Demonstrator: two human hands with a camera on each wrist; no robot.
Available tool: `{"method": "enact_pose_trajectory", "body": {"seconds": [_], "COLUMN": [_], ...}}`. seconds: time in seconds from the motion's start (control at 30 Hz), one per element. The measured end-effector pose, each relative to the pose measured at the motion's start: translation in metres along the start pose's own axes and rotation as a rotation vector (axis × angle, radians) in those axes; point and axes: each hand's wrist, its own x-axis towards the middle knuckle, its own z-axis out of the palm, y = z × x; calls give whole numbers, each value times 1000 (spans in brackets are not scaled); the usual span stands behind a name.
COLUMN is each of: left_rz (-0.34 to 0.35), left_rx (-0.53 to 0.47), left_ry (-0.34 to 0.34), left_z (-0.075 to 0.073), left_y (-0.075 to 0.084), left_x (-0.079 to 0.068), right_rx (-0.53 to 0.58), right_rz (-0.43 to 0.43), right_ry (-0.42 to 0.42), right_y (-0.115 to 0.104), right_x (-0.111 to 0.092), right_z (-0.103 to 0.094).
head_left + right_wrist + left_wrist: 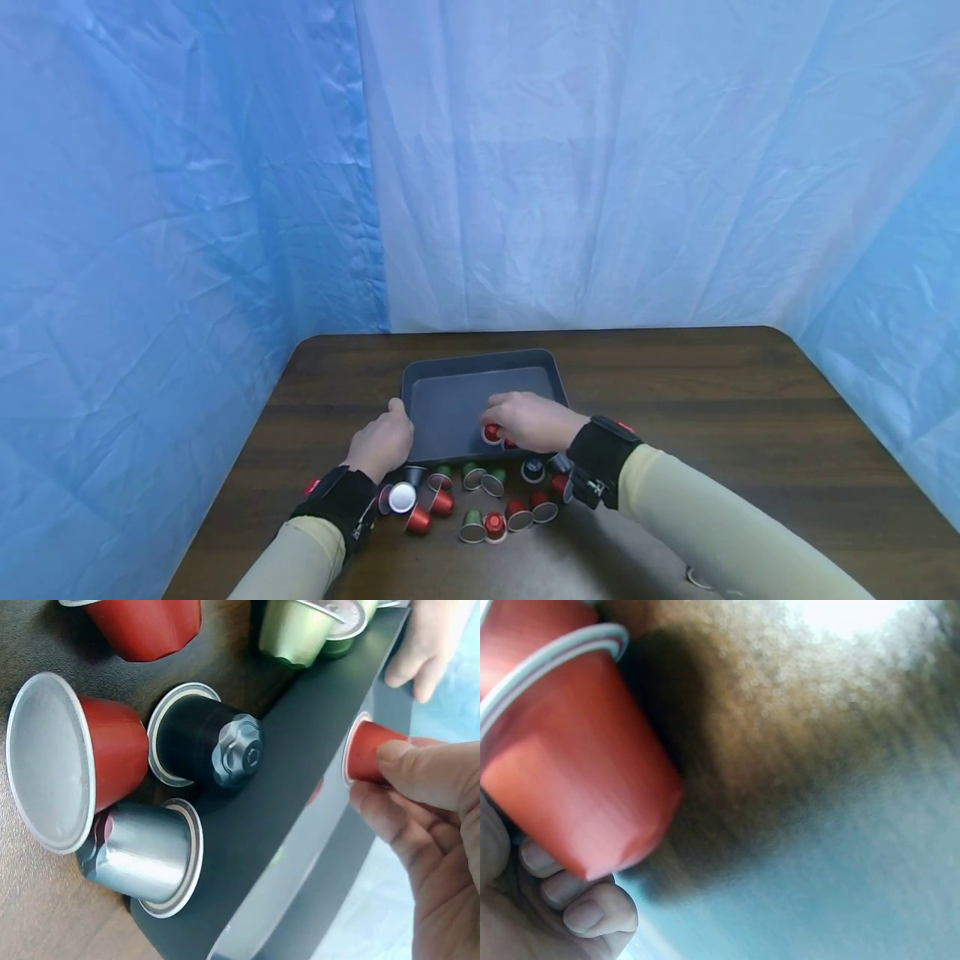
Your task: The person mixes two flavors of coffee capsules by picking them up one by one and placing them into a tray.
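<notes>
Fingers of the right hand, head view: pinching a red coffee pod at the near side of a dark tray.
Left hand, head view: gripping the tray's left rim near its front corner.
Loose pods, head view: red, green and dark ones scattered on a brown wooden table in front of the tray; blue curtains behind.
Close-up pod, left wrist view: red and blurred, above curled fingertips; whatever they hold is hidden.
Pinched pod, right wrist view: sideways between right thumb and fingers, pale rim facing away from the palm.
Outside the tray, right wrist view: black pod, silver pod, green pods.
</notes>
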Motion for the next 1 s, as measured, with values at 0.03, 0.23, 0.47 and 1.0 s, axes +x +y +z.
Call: {"method": "enact_pose_trajectory", "body": {"seconds": [0.03, 0.23, 0.47, 1.0], "left_rz": [7, 16, 2, -15], "left_rx": [2, -8, -16, -23], "left_ry": [4, 16, -4, -8], "left_z": [0, 0, 0, 1], "left_y": [0, -1, -1, 1], "left_x": [0, 1, 0, -1], "right_rx": [1, 15, -31, -39], "right_rz": [0, 23, 21, -6], "right_ry": [-2, -5, -20, -42], "right_y": [0, 3, 5, 17], "right_x": [1, 4, 8, 10], "right_z": [1, 10, 17, 25]}}
